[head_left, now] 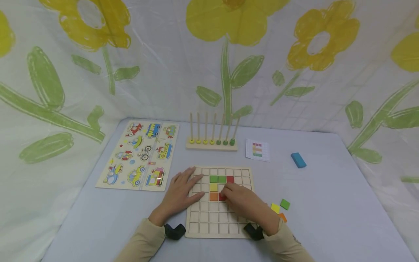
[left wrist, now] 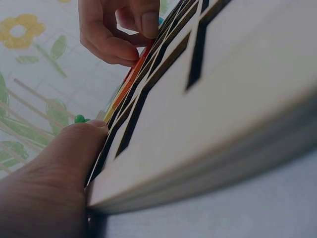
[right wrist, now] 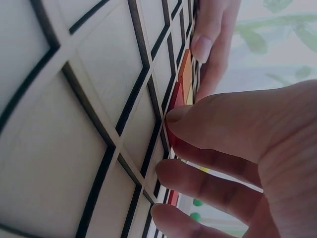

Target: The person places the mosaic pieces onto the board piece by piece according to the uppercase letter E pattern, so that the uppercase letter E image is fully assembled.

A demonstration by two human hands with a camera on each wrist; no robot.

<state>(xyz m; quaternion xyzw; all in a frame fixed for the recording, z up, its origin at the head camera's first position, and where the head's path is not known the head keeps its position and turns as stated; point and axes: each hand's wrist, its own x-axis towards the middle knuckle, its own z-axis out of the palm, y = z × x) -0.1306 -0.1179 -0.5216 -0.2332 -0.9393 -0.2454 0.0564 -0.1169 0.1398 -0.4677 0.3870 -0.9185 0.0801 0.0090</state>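
A wooden grid board lies in front of me. My left hand rests with spread fingers on its left edge. With thumb and fingertips my right hand pinches a red tile at a cell right of an orange tile. In the right wrist view, the thumb lies against the red tile. Above the orange tile sits a yellow tile. The row above has two green tiles and another red tile. My right hand hides some cells.
Loose green, yellow and orange tiles lie right of the board. Behind are a peg stand, a pattern card and a blue block. A vehicle puzzle lies at the left.
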